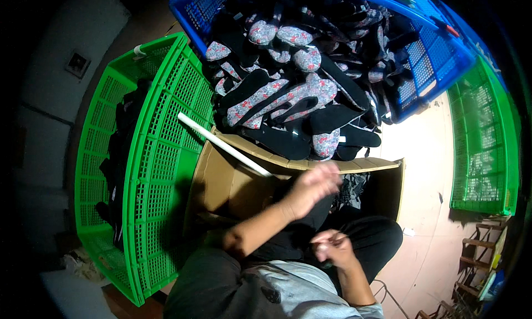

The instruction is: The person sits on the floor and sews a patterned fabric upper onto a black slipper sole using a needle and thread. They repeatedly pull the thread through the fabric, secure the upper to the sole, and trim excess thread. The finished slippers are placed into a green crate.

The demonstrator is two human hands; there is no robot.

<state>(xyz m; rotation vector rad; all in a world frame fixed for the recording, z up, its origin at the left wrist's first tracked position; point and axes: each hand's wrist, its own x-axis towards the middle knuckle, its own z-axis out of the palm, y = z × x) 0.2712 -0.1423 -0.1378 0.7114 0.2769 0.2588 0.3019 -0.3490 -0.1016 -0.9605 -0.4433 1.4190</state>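
Observation:
My left hand [316, 189] reaches over the cardboard box [227, 183] in front of my lap, close to the near edge of a pile of black and floral-patterned shoe-shaped fabric pieces [282, 97]. Motion smears its fingers, and nothing can be made out in them. Lower and to the right, my right hand [335, 249] is closed, fingers curled, above my dark trousers [374, 238]. Whatever it may hold is hidden or too small to name. Inside the box, right of my left hand, lies crumpled dark scrap [354, 189].
A blue basket [438, 61] lies behind the pile, which spills out of it. On the left stands a green basket [166, 147] with dark pieces inside; another green basket [479, 147] is at right. A white tube [221, 144] leans across the box. A wooden rack [479, 244] stands lower right.

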